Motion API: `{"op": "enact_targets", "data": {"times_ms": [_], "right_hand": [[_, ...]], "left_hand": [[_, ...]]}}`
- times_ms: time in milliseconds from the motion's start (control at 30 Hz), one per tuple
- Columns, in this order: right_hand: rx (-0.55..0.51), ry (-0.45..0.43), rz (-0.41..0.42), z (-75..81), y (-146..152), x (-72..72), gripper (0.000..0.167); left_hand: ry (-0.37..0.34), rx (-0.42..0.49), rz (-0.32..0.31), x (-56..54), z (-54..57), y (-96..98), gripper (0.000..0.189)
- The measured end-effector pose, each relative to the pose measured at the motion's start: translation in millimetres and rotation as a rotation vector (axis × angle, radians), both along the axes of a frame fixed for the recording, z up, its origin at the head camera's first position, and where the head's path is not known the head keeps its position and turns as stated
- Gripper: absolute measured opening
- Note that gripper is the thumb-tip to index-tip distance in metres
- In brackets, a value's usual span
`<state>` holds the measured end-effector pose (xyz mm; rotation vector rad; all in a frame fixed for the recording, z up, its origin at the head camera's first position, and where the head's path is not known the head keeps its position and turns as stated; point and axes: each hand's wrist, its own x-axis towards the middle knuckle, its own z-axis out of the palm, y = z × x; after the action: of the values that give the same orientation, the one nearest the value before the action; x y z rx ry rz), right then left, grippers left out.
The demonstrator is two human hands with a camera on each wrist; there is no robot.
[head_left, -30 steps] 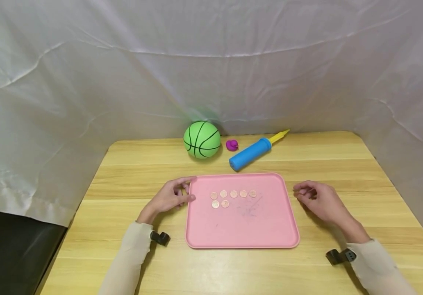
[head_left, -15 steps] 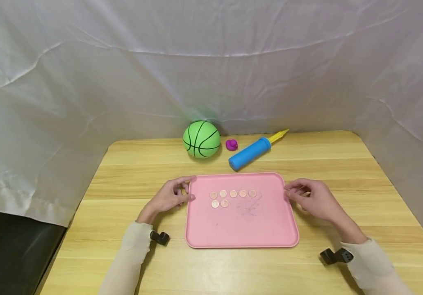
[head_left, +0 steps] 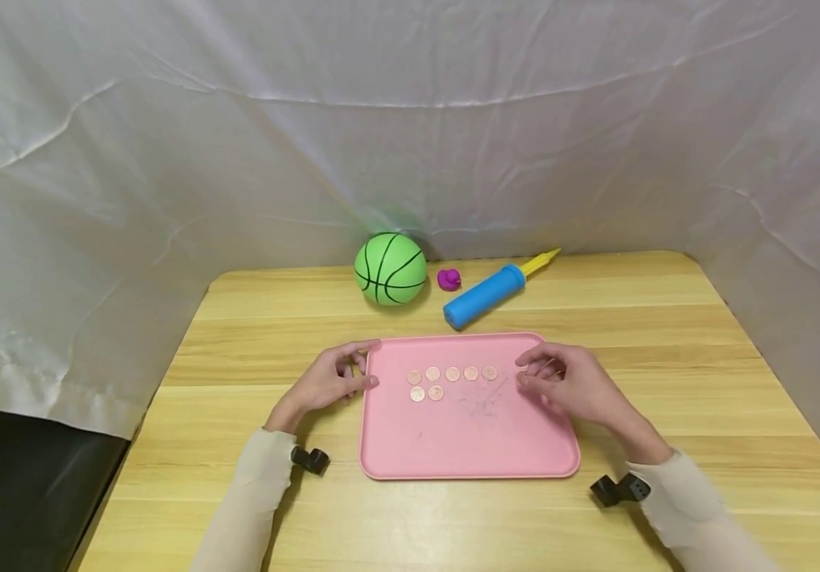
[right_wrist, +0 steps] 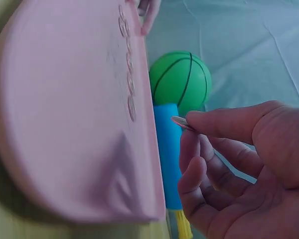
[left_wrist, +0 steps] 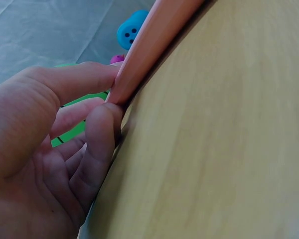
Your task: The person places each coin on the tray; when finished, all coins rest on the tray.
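Several copper-coloured coins (head_left: 452, 373) lie in two rows in a pink tray (head_left: 467, 461). My left hand (head_left: 327, 377) holds the tray's left edge; in the left wrist view the thumb lies over the rim and a finger presses its outer side. My right hand (head_left: 570, 381) is above the right part of the tray. In the right wrist view, a coin (right_wrist: 182, 122) is pinched between its thumb and index finger, tilted, apart from the tray surface. The remaining fingers of that hand are curled loosely.
Behind the tray stand a green ball with black lines (head_left: 390, 270), a small purple rubber duck (head_left: 449, 280) and a blue hand pump (head_left: 485, 295) with a yellow nozzle. A pale cloth (head_left: 410, 143) hangs behind the wooden table (head_left: 238, 318).
My right hand has moved left, from beside the tray to over its right part, carrying the coin. My left hand has stayed at the left edge, and the laid coins are unmoved.
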<state>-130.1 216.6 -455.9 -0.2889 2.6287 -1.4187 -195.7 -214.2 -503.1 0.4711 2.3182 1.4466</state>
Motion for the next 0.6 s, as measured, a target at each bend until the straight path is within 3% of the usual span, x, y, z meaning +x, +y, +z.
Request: {"op": "enact_targets", "data": {"times_ms": [600], "right_hand": [[0.069,0.05,0.123,-12.4,-52,-13.6,0.012]], "left_hand": [[-0.008,0.001,0.004,0.2,-0.6,-0.4,0.069]]}}
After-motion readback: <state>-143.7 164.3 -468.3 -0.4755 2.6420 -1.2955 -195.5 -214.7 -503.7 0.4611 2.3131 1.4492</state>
